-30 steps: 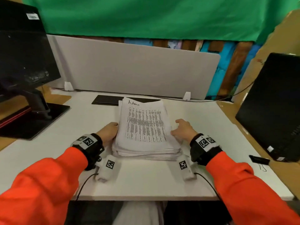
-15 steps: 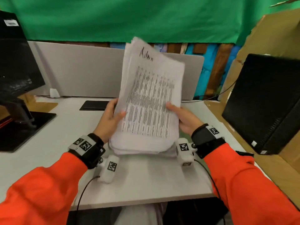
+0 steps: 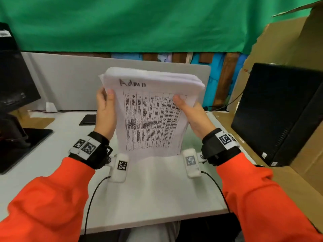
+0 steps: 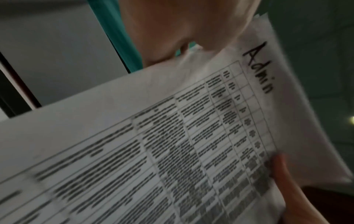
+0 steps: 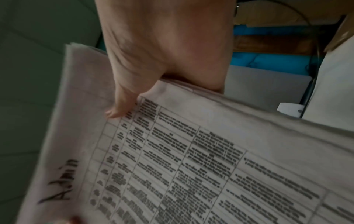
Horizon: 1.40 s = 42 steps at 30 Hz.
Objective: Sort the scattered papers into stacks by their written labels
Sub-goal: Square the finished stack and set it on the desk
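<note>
I'm seeing both hands, left (image 3: 105,112) and right (image 3: 193,114), gripping the stack (image 3: 153,116); only the head view is showing the monitor (image 3: 279,112) beyond my right.

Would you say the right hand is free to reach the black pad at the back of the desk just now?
Probably not: the right hand grips the paper stack, which screens the black pad.

sleeves (image 3: 43,203): orange | wristbands (image 3: 90,151): black, white coded tags | cables (image 3: 90,198): black
</note>
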### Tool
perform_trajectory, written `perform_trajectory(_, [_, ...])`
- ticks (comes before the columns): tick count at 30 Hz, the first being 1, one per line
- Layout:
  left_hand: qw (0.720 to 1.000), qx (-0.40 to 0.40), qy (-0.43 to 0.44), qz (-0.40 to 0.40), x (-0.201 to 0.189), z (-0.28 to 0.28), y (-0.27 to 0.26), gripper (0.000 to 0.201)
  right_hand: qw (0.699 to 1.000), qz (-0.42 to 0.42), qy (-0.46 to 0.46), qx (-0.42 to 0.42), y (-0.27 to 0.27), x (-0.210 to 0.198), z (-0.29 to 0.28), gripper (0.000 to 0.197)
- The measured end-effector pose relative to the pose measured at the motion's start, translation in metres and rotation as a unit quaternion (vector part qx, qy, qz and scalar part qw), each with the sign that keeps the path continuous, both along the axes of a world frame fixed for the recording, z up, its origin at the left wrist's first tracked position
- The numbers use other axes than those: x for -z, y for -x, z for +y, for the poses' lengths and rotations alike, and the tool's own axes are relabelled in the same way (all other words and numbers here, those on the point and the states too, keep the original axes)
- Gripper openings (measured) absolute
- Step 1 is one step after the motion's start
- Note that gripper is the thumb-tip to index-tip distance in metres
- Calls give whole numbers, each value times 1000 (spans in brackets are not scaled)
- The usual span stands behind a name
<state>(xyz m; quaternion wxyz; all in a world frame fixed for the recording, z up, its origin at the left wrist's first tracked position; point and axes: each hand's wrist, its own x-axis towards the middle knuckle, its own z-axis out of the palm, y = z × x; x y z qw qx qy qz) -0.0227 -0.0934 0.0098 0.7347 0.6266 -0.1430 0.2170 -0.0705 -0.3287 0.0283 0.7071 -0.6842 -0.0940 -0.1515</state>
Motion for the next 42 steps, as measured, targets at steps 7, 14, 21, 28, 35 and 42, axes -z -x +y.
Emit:
perform_trajectory(7, [995,72,-12,-63,-8,-29,17,81,999,31,-1,40,-17,-5,12,106])
perform_trajectory(14, [996,2,-91,-16,-21,-44,6,25,995,60,-34,67,-23,-9,33,94])
perform_trajectory(21, [995,-7,-44,-92,-39,-27,14,46,993,-83,-19,76,-9,-37,16,38])
perform_trajectory(28, [971,159,-70,163,6,-12,1,62,989,12,88,122,-8,1,15,41])
perform_trajectory(35, [940,82,-36,330,61,-15,1,72,947,-56,-210,237,-14,-3,4,32])
perform_trajectory(42, [935,205,133,258,67,-6,-1,41,969,41,-237,57,6,28,-28,38])
